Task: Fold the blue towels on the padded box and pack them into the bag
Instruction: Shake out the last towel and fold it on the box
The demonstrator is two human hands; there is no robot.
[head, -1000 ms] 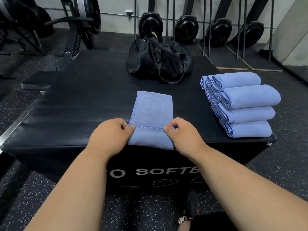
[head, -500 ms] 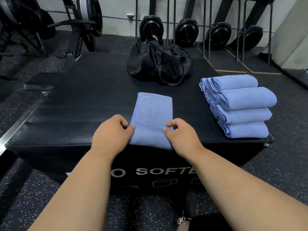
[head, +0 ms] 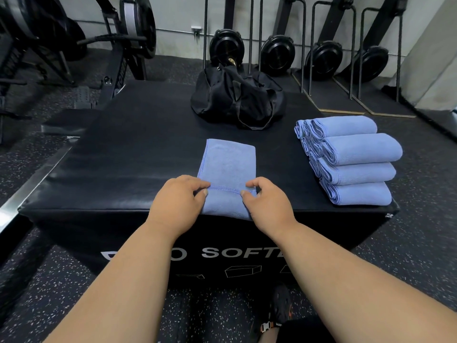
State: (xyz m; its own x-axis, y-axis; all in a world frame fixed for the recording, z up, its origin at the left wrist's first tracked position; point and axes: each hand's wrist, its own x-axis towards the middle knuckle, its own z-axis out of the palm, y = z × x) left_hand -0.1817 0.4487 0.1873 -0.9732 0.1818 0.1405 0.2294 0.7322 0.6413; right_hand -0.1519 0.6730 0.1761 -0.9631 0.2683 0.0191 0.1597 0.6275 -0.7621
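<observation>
Both hands have crept closer together along the stitched hem of the flat blue microfibre towel (head: pixel 228 164): left hand (head: pixel 176 203) and right hand (head: pixel 265 206) each pinch it, seemingly between thumb and fingers, at the padded black box (head: pixel 123 154) front edge. Folded blue towels (head: pixel 351 160) lie stacked right; the black duffel bag (head: pixel 237 97) sits behind.

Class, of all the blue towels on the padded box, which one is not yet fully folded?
The towel under the hands, near the front edge: it lies as a long flat strip, while the four finished towels sit folded on the right.
</observation>
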